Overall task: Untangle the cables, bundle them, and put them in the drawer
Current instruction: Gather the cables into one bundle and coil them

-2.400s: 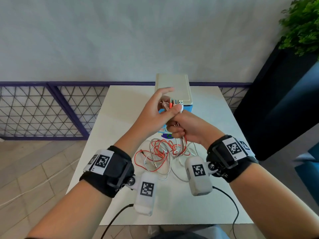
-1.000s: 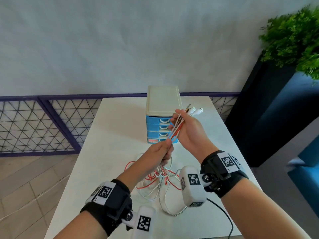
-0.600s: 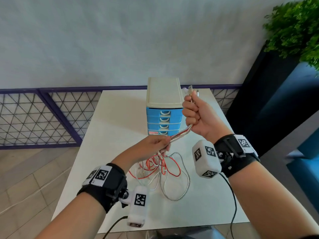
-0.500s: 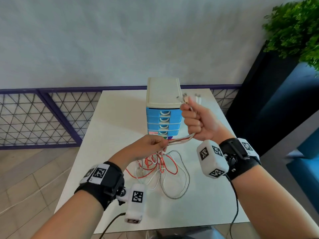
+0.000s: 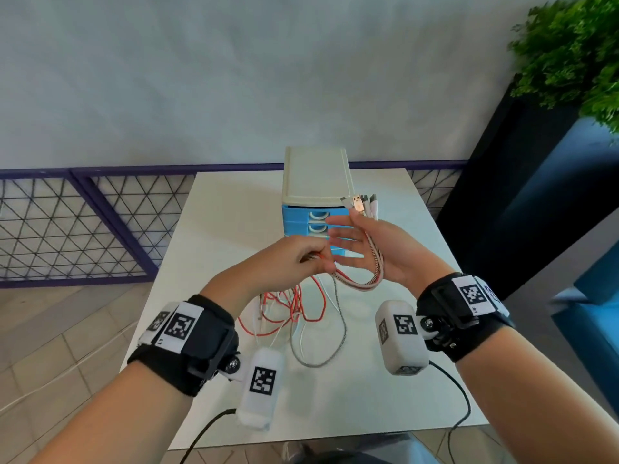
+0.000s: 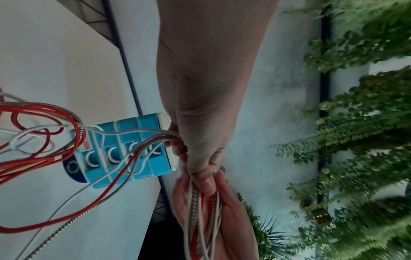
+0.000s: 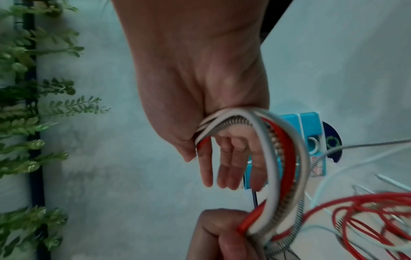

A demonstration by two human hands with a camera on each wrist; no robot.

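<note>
Left hand (image 5: 294, 259) pinches cables (image 5: 365, 283); right hand (image 5: 378, 249), fingers straight, thumb traps them

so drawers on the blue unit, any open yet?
All shut, as far as visible: the drawer unit shows flush fronts in head and left wrist views; hands partly hide the lower ones.

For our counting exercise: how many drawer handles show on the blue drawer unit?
4 handles, one per drawer, in a line down the drawer unit front; cables partly cover some.

The red and white smooth rubbery cables (image 5: 294, 306) run beside a ribbed metal spring-wrapped cable (image 5: 340, 324). The blue-and-cream glossy plastic drawer unit (image 5: 316, 182) stands on a matt white smooth table (image 5: 231, 229).
</note>
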